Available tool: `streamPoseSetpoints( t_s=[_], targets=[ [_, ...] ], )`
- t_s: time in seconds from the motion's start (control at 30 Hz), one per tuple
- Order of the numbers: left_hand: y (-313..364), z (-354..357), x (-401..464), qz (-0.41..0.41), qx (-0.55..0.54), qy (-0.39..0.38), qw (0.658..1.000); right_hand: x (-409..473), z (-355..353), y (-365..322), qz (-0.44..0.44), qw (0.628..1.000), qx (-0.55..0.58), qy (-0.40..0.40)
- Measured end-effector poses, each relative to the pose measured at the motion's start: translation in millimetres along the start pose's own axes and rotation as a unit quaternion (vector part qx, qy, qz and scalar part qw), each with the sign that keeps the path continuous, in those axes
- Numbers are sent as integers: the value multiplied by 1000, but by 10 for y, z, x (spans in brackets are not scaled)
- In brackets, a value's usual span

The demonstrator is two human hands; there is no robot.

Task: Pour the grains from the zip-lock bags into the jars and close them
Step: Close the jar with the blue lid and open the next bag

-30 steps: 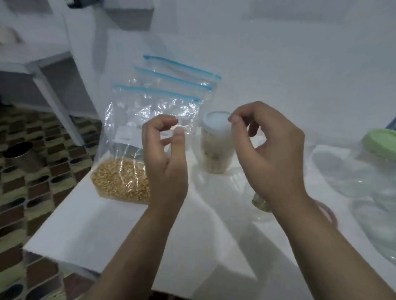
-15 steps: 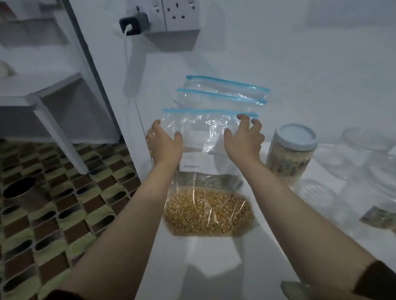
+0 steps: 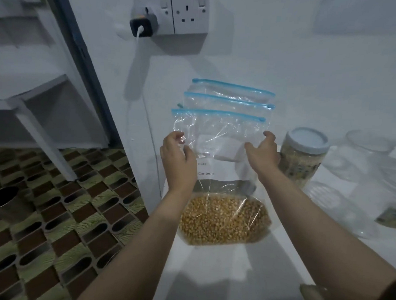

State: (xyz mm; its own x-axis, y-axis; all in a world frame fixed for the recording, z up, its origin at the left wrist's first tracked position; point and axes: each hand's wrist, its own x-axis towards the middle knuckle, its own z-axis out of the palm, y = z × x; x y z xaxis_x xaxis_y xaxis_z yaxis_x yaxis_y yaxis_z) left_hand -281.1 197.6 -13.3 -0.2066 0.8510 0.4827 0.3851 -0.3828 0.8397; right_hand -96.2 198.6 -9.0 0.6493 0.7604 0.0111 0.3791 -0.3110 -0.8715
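A person's left hand (image 3: pixel 177 159) is reaching to the left edge of the front zip-lock bag (image 3: pixel 217 137), fingers loosely curled against the clear plastic, though whether they are actually pinching it cannot be told from the head view; the bag is standing on the white table (image 3: pixel 210 273) against the wall, its blue zip strip (image 3: pixel 218 114) looking sealed and its yellow grains (image 3: pixel 223 220) sitting heaped in the bottom; two more zip-lock bags (image 3: pixel 228 99) are leaning just behind it, their contents hidden; the right hand (image 3: pixel 263 150) is closing on the bag's right edge, thumb raised and fingers partly spread, touching the plastic but showing no clear grip; just beside that hand a lidded jar (image 3: pixel 301 158) is standing already filled with pale grain, its cap on; farther right clear empty jars (image 3: pixel 360 155) are waiting open; judged from this, one jar appears finished, while the front bag is yet to be unzipped and poured, and the bags behind, if they hold grain, are yet to be emptied, with the remaining jars needing their lids.
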Motion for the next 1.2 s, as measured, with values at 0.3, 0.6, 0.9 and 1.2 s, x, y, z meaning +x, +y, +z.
streamPoseSetpoints(
  t_s=[0.3, 0.6, 0.9, 1.2],
  targets=[
    [53, -68, -211, 3, 8, 18, 1000, -298, -113, -166, -110, 975, 157, 109],
    [693, -23, -376, 189, 41, -39, 980, -824, -629, -502, -353, 910, 203, 76],
    [1403, 24, -237, 236, -16, -3, 972, -1068, -1022, -686, -454, 872, 167, 68],
    [1083, -167, 150, 218, 89, 79, 969, -949, -1186, -562, -368, 884, 264, 117]
  ],
)
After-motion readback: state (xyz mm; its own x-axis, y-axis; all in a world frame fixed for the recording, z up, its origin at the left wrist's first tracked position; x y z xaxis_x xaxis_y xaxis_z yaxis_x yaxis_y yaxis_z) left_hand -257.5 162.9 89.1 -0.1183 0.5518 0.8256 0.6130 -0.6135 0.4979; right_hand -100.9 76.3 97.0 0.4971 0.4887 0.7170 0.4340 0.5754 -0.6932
